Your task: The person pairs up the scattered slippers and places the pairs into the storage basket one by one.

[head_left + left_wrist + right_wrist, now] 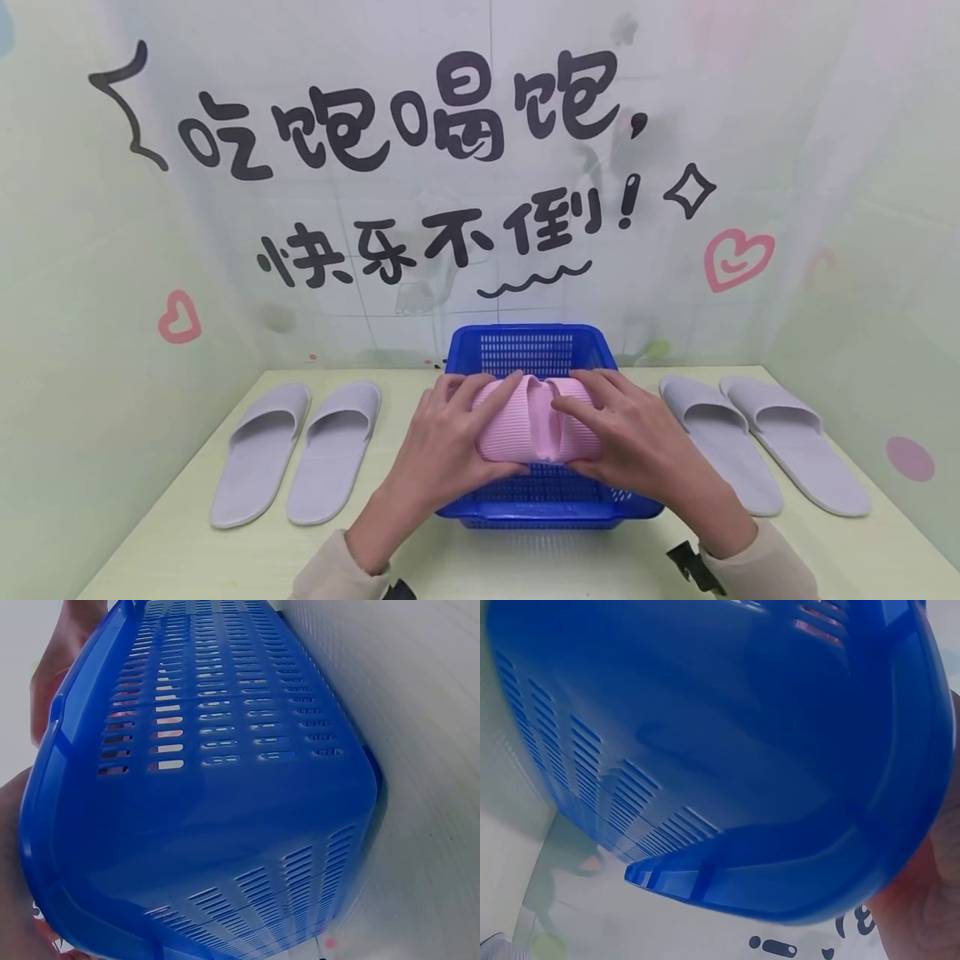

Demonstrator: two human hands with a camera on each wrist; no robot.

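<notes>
Both hands hold a pair of pink ribbed slippers (502, 429) over the blue plastic basket (547, 512) in the head view. My left hand (448, 429) grips the left end, fingers over the top and thumb below. On the other end, my right hand (637, 421) grips in the same way. The slippers are pressed together, with their openings meeting in the middle. In the left wrist view, the slatted basket wall (217, 802) hides most of the hold. Part of my right hand (915, 907) shows behind the basket rim in the right wrist view.
Two grey slippers (333, 458) lie side by side on the pale table (180, 517) left of the basket. Another grey pair (802, 446) lies to its right, partly behind my right forearm. A printed backdrop (420, 192) stands behind the table, with side panels left and right.
</notes>
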